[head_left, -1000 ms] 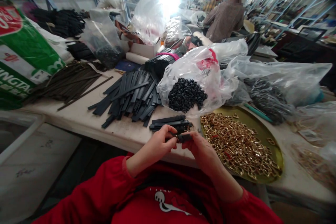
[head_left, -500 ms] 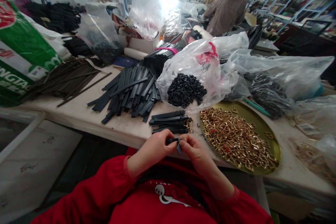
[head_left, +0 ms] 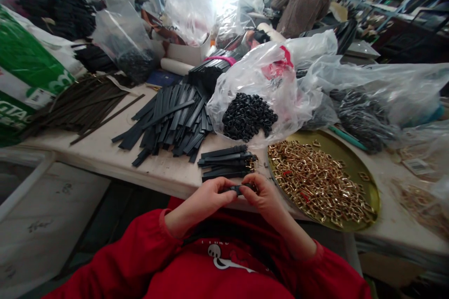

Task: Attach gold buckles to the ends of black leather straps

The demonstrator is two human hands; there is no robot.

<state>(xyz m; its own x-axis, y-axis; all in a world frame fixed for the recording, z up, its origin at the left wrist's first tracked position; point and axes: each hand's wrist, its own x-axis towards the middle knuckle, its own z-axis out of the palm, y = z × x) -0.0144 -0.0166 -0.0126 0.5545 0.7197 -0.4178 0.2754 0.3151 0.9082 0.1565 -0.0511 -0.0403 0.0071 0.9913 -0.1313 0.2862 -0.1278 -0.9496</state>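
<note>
Close to my body at the table edge, my left hand (head_left: pixel 218 192) and my right hand (head_left: pixel 258 191) both pinch a short black strap (head_left: pixel 237 189). Fingers of both hands cover much of it, so its ends are hidden. Just beyond lies a small stack of black straps with gold buckles (head_left: pixel 226 161). Behind that, a clear plastic bag (head_left: pixel 224 98) lies open around a heap of small black loops (head_left: pixel 248 117). To the right, a round gold tray (head_left: pixel 372 196) carries many loose gold buckles (head_left: pixel 319 180). Flat black strips (head_left: pixel 175 119) are piled to the left.
Dark brown strips (head_left: pixel 87 105) and a green and white bag (head_left: pixel 31 65) occupy the left side. More plastic bags (head_left: pixel 382 77) and a teal tool (head_left: pixel 347 138) lie right of the tray. Across the table stands another person (head_left: pixel 303 2).
The strap's bluish end that hung down between my hands now lies level, and no gold shows at my fingertips. My right hand has shifted slightly right and turned. The camera view has tilted slightly.
</note>
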